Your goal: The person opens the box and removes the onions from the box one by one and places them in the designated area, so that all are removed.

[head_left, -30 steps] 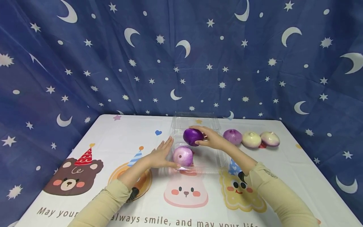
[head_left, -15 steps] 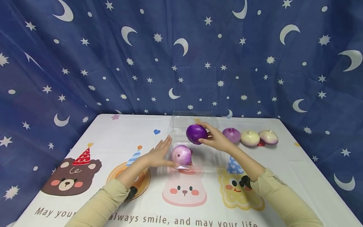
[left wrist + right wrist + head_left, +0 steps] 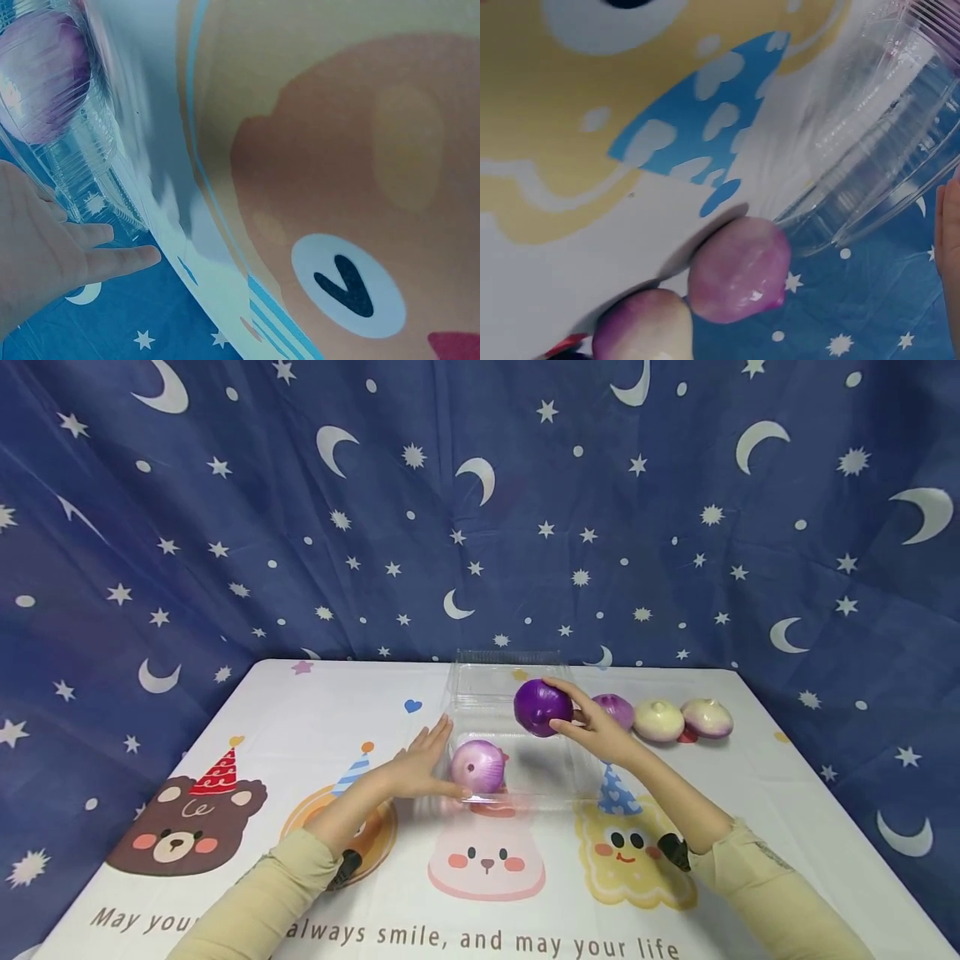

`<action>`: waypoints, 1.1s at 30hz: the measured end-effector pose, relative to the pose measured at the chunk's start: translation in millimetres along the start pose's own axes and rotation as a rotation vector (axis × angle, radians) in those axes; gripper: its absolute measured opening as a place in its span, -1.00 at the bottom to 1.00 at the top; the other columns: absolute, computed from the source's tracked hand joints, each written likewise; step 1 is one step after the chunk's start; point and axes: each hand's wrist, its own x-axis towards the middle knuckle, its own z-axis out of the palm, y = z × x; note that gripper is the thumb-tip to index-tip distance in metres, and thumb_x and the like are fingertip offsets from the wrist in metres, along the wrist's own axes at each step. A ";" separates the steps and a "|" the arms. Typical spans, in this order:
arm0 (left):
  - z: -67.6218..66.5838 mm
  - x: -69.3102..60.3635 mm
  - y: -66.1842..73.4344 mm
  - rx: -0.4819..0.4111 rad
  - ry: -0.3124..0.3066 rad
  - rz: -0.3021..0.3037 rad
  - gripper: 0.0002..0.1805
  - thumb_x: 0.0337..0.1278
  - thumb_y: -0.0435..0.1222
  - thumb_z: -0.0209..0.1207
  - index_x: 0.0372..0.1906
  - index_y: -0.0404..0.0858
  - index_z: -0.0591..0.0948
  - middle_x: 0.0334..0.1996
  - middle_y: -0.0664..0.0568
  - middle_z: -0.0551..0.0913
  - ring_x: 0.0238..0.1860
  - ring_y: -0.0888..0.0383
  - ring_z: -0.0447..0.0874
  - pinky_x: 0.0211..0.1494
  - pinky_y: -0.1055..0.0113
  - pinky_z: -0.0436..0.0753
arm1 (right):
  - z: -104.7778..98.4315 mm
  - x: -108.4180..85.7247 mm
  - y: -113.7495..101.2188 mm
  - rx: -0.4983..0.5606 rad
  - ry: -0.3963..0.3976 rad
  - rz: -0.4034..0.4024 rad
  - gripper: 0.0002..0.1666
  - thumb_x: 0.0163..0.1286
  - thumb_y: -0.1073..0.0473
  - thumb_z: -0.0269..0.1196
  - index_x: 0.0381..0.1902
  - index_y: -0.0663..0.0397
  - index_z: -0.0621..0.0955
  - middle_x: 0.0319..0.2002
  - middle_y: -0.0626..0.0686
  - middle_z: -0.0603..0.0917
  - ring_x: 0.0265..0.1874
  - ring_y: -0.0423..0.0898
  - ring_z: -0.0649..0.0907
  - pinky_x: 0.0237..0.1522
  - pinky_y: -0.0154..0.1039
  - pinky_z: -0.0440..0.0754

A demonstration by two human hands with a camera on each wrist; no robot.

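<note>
A dark purple onion [image 3: 538, 707] is in the grip of my right hand [image 3: 603, 731], held over the right part of a clear plastic container [image 3: 543, 781]. Inside that container, at its front left, lies a paler purple onion [image 3: 478, 767]. My left hand [image 3: 415, 772] rests along the container's left side, fingers extended and thumb at the front edge. The left wrist view shows the same hand [image 3: 60, 255] beside the clear wall. Only a sliver of the right hand [image 3: 951, 247] shows in the right wrist view; the held onion is outside it.
Right of the container, a row holds a purple onion [image 3: 615, 710], a whitish one [image 3: 658, 721] and a white-and-purple one [image 3: 707, 718]. The container's lid [image 3: 487, 681] lies open behind it. A blue curtain [image 3: 480, 510] stands behind the white table [image 3: 225, 702].
My right hand has lifted the dark purple onion slightly and carried it to the right, turning it. The left hand has stayed at the container's left side.
</note>
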 end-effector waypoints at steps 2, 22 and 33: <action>-1.3 -0.2 -0.3 0.000 -0.004 0.000 0.29 -0.13 0.23 0.26 0.49 -0.28 -0.25 0.52 -0.07 -0.35 0.48 -0.29 -0.33 0.32 -0.45 -0.09 | -2.9 -2.7 0.3 0.018 -0.004 0.010 -0.28 0.41 0.26 0.10 0.45 0.01 0.09 0.44 0.29 0.03 0.25 0.41 0.36 0.09 0.17 0.51; -2.1 -1.1 1.5 0.003 -0.012 -0.014 0.30 -0.13 0.25 0.25 0.49 -0.25 -0.26 0.52 -0.05 -0.36 0.48 -0.29 -0.33 0.33 -0.43 -0.09 | -40.1 -39.3 5.6 0.043 0.013 0.035 -0.28 0.40 0.30 0.11 0.41 0.07 0.06 0.28 0.39 0.21 0.22 0.42 0.36 0.04 -0.31 0.61; -4.8 1.1 1.1 0.001 -0.004 -0.008 0.28 -0.13 0.22 0.27 0.49 -0.28 -0.23 0.52 -0.08 -0.33 0.48 -0.31 -0.31 0.31 -0.46 -0.07 | -54.8 -51.2 10.2 -0.025 0.045 0.018 -0.32 0.34 0.30 0.18 0.36 0.15 0.20 0.19 0.39 0.37 -0.02 -0.48 0.53 -0.04 -0.48 0.58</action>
